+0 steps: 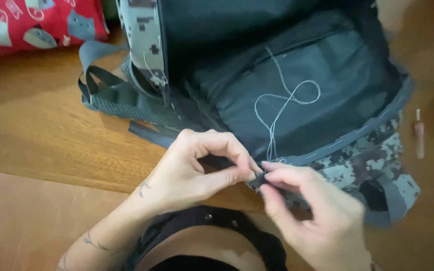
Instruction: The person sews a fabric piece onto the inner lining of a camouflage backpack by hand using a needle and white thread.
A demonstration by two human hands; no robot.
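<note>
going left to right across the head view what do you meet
red cat-print fabric → grey mesh strap → left hand → right hand → small pink-handled tool

Only one view is given, taken from a camera worn on the head. The scene is looked at steeply from above, close to the work, and the view is directed forward and down. The left hand (192,168) and the right hand (317,216) are seen near, at the lower edge. The open backpack (297,80) is seen farther away, and the wooden floor (36,130) is shown at the left.
</note>
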